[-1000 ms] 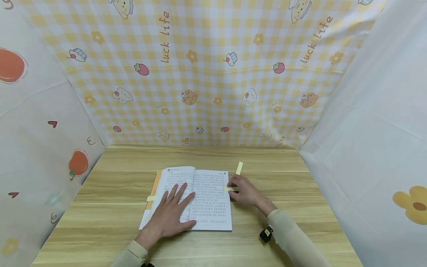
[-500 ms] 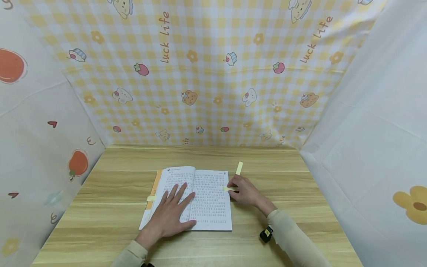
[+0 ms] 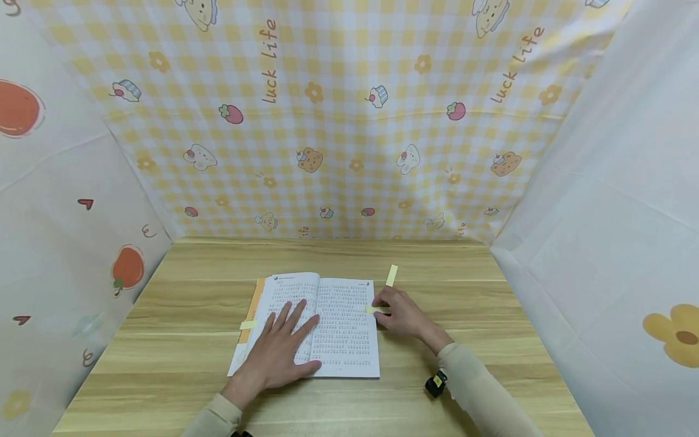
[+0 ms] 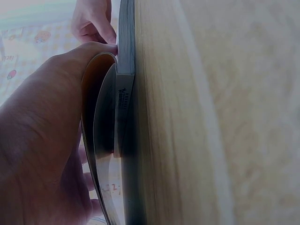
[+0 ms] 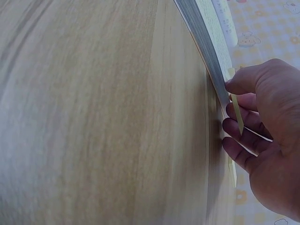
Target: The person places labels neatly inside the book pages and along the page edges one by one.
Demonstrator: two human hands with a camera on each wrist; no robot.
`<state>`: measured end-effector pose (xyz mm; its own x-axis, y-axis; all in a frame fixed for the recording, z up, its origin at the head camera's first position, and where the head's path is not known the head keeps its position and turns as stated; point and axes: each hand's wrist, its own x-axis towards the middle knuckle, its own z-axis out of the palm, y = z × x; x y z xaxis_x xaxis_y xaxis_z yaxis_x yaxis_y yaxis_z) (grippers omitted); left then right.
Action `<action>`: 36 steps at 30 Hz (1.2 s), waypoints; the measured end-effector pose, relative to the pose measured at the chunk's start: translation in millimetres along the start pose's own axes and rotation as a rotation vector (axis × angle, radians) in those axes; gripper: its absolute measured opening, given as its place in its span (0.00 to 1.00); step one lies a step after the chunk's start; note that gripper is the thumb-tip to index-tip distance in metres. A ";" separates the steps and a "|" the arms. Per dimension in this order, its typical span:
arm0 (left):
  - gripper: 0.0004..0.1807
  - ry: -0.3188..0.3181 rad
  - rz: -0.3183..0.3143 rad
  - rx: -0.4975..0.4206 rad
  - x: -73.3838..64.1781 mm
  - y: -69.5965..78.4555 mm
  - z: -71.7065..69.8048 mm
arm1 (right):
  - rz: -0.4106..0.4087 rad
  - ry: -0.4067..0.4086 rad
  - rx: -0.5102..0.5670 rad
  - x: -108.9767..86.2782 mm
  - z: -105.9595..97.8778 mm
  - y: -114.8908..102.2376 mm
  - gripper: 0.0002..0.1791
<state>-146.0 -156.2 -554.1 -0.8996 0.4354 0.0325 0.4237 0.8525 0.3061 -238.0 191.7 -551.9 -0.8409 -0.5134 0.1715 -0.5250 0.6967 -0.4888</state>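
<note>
An open book point(image 3: 349, 334) with printed pages lies on the table. My left hand point(image 3: 278, 349) rests spread on its left page, thumb near the lower end of the fold. At the outer edge of the right page, my right hand point(image 3: 403, 312) pinches a pale yellow sticky strip point(image 3: 370, 309) between thumb and finger. One end of this strip overlaps the page. In the right wrist view, the yellow strip point(image 5: 238, 115) extends past the thumb, beside the curled fingers. The left wrist view shows the left pages bulging up under the palm, above the book's page block point(image 4: 125, 42).
Another yellow strip point(image 3: 392, 275) lies on the table point(image 3: 448, 267) just beyond the right hand. A third strip point(image 3: 248, 325) sticks out at the book's left side, over an orange flap point(image 3: 255, 303). A yellow checked cloth point(image 3: 349, 133) hangs behind the table.
</note>
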 end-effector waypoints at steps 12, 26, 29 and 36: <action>0.52 -0.003 0.000 0.000 -0.2 -0.4 0.3 | -0.034 0.001 0.018 -3.2 -2.9 -0.1 0.08; 0.52 -0.007 -0.003 -0.001 0.1 -0.3 0.0 | -0.036 0.009 0.014 -4.7 -1.1 2.5 0.06; 0.52 -0.007 -0.002 0.003 0.3 -0.4 0.0 | -0.027 0.011 0.016 -4.6 -0.6 2.8 0.06; 0.52 -0.005 -0.001 0.011 0.1 -0.2 -0.4 | -0.019 0.010 0.024 -4.8 -0.6 3.0 0.06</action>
<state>-146.1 -156.4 -553.8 -0.8993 0.4364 0.0272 0.4243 0.8559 0.2957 -235.6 196.6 -553.7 -0.8321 -0.5213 0.1891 -0.5376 0.6748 -0.5056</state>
